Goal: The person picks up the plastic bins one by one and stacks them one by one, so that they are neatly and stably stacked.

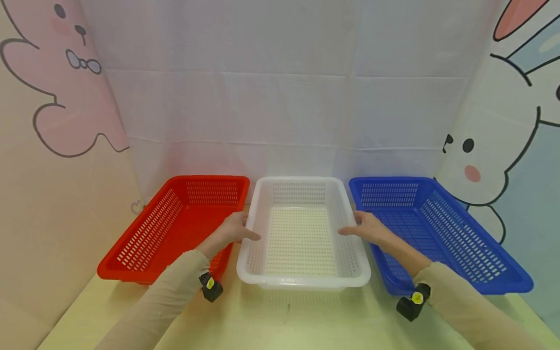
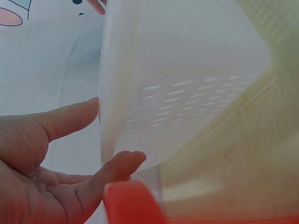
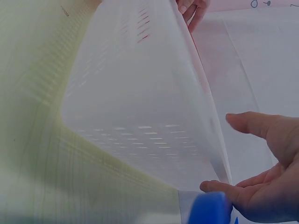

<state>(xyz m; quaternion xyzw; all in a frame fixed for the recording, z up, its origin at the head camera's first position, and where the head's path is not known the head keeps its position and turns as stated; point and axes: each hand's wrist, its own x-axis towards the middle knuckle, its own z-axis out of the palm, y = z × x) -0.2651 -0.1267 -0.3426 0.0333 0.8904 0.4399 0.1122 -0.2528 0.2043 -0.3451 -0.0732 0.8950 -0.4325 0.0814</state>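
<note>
A white plastic basket with slotted walls stands on the table between two others. At its left rim is my left hand; the thumb lies over the edge and the fingers go under it outside, pinching the rim in the left wrist view. My right hand is at the opposite rim. In the right wrist view its thumb stands off the rim, while the fingertips lie against or close to the outer wall. The fingers' undersides are partly hidden in the head view.
To the left a red basket stands close to the white one, and a blue basket stands to the right. Behind them hangs a white cloth. The pale table runs toward me in front.
</note>
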